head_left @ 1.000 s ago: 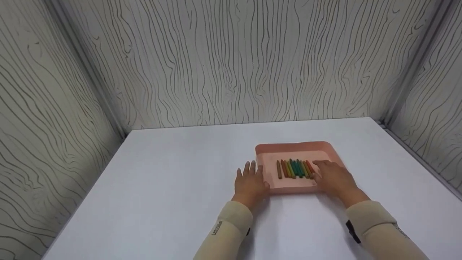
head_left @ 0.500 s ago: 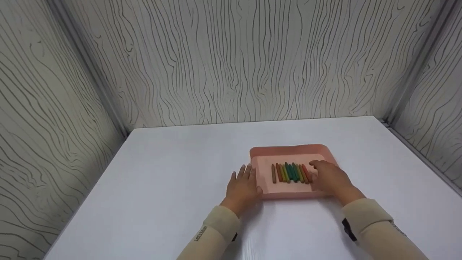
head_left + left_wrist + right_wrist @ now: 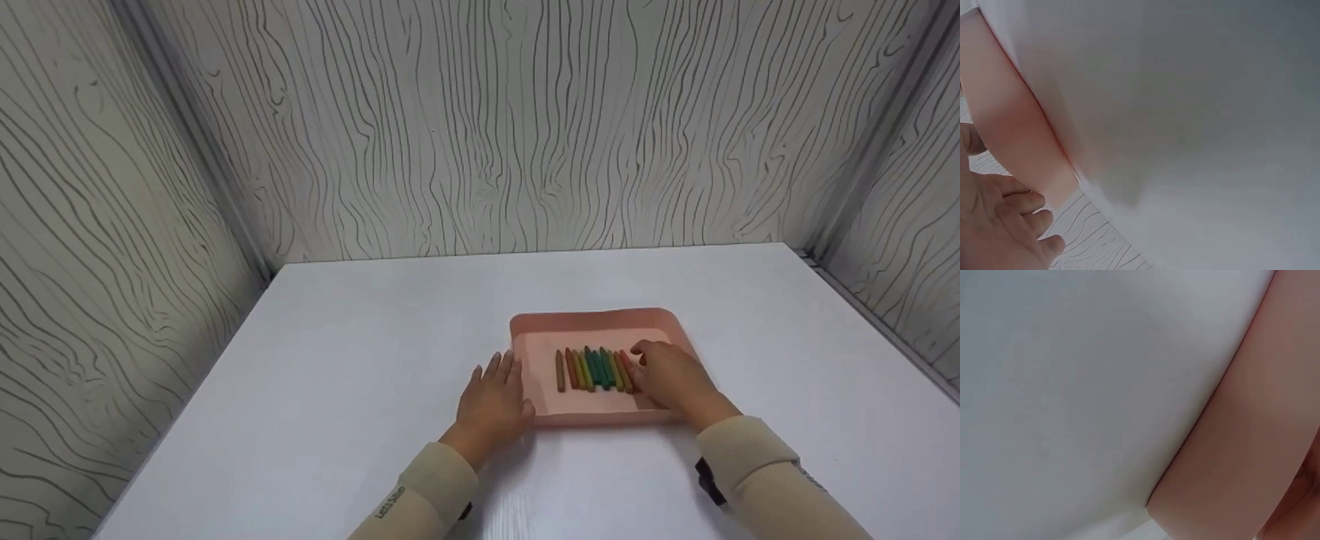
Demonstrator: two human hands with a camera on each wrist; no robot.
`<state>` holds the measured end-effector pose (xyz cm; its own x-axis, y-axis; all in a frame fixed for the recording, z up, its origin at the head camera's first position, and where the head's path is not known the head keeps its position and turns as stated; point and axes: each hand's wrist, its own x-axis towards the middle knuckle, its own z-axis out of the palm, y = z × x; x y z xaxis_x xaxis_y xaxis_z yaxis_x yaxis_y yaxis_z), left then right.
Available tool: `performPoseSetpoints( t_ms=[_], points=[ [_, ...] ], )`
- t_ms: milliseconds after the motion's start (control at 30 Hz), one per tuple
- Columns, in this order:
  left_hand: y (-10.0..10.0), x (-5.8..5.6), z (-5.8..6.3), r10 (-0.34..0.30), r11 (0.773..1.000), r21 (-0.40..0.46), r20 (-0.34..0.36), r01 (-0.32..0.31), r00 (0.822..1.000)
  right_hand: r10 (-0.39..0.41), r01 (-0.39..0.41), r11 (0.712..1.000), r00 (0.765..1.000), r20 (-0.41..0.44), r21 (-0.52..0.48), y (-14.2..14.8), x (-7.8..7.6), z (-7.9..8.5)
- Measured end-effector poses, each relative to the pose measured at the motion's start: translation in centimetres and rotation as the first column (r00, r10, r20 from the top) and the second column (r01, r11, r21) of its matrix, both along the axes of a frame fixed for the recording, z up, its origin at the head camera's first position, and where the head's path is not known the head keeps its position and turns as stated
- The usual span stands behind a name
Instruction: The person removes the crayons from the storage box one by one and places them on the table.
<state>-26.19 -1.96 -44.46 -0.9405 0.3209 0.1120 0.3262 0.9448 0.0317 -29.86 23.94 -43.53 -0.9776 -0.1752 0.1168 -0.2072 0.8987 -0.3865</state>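
Observation:
A shallow pink tray (image 3: 600, 321) lies on the table. Several crayons (image 3: 594, 369) are lined up side by side in it: brown, orange, yellow, green and red. My left hand (image 3: 491, 409) rests against the tray's left wall, its fingers stretched forward; in the left wrist view the left hand (image 3: 1005, 219) has its fingers by the pink wall. My right hand (image 3: 675, 379) reaches over the right part of the tray, fingers bent, close to the red crayon at the row's right end. Whether it touches that crayon is unclear. The right wrist view mostly shows the tray's wall (image 3: 1230, 455), with a sliver of hand.
The white table (image 3: 360, 360) extends around the tray. Panels with a wood-grain pattern, a back wall (image 3: 480, 135) and a left wall (image 3: 90, 262) among them, stand around the table.
The tray has slid somewhat left and nearer to me, and both hands have moved with it. The crayons keep their row inside the tray.

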Motion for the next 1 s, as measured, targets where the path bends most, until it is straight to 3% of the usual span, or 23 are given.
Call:
performPoseSetpoints(
  t_ms=[300,667,1000],
  points=[
    [-1.7,1.2,-0.3,-0.036,0.998,-0.043,-0.045,0.034,0.998,-0.020,0.030,0.994,0.995,0.098,-0.106,-0.6,0.3,-0.3],
    [-3.6,2.9,-0.2,-0.050,0.999,0.006,-0.043,0.050,0.998,-0.057,0.097,0.971,0.982,0.182,-0.218,-2.5,1.0,-0.2],
    [-4.6,3.7,-0.2,-0.049,0.998,0.036,-0.038,0.050,0.998,-0.074,0.170,0.930,0.955,0.287,-0.325,-3.4,1.3,-0.4]
  ],
)
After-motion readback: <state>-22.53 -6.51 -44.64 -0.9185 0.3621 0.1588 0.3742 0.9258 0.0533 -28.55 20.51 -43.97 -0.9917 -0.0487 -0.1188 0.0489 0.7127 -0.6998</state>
